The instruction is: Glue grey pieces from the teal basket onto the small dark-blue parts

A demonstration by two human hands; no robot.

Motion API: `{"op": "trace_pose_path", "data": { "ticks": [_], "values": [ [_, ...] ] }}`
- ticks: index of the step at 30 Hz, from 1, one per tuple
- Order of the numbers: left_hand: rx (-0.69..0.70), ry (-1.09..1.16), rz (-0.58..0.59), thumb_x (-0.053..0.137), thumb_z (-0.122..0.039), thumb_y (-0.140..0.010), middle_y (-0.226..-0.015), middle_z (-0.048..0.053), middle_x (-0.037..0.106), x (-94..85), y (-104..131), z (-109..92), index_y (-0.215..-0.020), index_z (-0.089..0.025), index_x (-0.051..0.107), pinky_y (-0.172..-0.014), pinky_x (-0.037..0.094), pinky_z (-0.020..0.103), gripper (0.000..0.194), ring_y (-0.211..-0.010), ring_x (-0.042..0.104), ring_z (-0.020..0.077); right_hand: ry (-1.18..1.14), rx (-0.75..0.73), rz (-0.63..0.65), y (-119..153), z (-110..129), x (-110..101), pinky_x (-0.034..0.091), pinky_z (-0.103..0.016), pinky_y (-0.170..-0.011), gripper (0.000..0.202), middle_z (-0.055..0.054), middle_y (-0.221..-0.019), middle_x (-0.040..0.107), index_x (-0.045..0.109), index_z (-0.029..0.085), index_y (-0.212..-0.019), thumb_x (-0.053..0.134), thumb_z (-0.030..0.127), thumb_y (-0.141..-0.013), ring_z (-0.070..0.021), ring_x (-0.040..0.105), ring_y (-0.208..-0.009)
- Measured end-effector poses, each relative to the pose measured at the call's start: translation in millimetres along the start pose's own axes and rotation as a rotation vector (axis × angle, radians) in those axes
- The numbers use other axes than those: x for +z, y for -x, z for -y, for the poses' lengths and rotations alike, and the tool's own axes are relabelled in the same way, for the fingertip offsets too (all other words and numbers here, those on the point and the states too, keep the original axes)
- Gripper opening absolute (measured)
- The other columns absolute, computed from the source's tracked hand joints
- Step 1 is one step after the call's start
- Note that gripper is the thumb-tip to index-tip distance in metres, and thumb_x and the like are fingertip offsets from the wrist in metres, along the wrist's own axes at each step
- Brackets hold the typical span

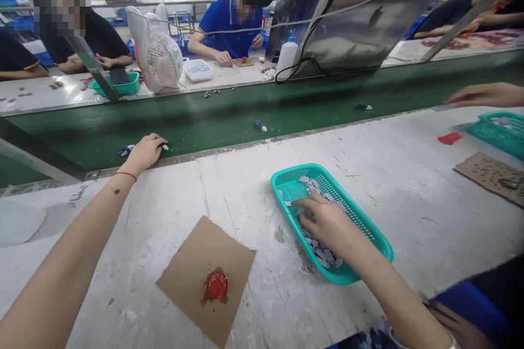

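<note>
While the left hand point(146, 152) stretches toward nine o'clock, fingers bent over a small white-tipped piece point(165, 147) at the green belt's point(213, 114) near edge, the right hand point(327, 223) dips, loosely curled, among grey pieces point(323, 253) in the teal basket point(382, 245) at four o'clock; whether either grips anything is unclear. Bare bench point(245, 196) opens between basket and cardboard point(196, 256) at seven.

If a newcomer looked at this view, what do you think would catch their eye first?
Probably the bright teal basket, right of centre on the pale worktop, where the right hand reaches among small grey pieces. Next, the glossy red round object on brown cardboard, left of the basket. Farther off, the left hand is at the green strip's near edge.
</note>
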State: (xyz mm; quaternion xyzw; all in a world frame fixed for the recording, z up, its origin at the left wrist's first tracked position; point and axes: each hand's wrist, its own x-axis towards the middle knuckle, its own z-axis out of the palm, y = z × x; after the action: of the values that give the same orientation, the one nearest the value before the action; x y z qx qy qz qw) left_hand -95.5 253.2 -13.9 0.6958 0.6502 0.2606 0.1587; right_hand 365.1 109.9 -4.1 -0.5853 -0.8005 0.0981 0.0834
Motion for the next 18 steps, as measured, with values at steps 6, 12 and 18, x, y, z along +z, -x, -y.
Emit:
{"op": "trace_pose_path", "data": {
  "ticks": [6, 12, 18],
  "values": [
    [-0.122, 0.213, -0.164, 0.057, -0.028, -0.081, -0.114, 0.015, 0.062, 0.4, 23, -16, -0.100, -0.016, 0.064, -0.090, 0.046, 0.047, 0.024, -0.098, 0.060, 0.0312, -0.268, -0.089, -0.275, 27, 28, -17, 0.055, -0.033, -0.063, 0.018, -0.007, -0.089, 0.069, 0.069, 0.022, -0.092, 0.054, 0.031, -0.093, -0.0215, 0.067, -0.075],
    [-0.197, 0.685, -0.129, 0.058, -0.037, -0.086, -0.119, 0.012, 0.065, 16.1, 108, -62, -0.107, -0.018, 0.063, -0.077, 0.055, 0.036, 0.028, -0.096, 0.065, 0.0234, -0.431, -0.165, -0.263, 73, 86, 11, 0.058, -0.033, -0.077, 0.008, -0.004, -0.090, 0.073, 0.068, 0.025, -0.094, 0.060, 0.024, -0.092, -0.0216, 0.071, -0.087],
    [-0.399, 0.913, 0.076, 0.070, -0.041, -0.081, -0.119, 0.008, 0.067, 9.5, 200, -95, -0.100, -0.023, 0.073, -0.079, 0.056, 0.032, 0.027, -0.096, 0.064, 0.0226, -0.353, -0.196, -0.277, 100, 94, 57, 0.058, -0.038, -0.086, 0.015, -0.005, -0.100, 0.075, 0.066, 0.024, -0.099, 0.057, 0.014, -0.092, -0.0226, 0.070, -0.097]
  ]
}}
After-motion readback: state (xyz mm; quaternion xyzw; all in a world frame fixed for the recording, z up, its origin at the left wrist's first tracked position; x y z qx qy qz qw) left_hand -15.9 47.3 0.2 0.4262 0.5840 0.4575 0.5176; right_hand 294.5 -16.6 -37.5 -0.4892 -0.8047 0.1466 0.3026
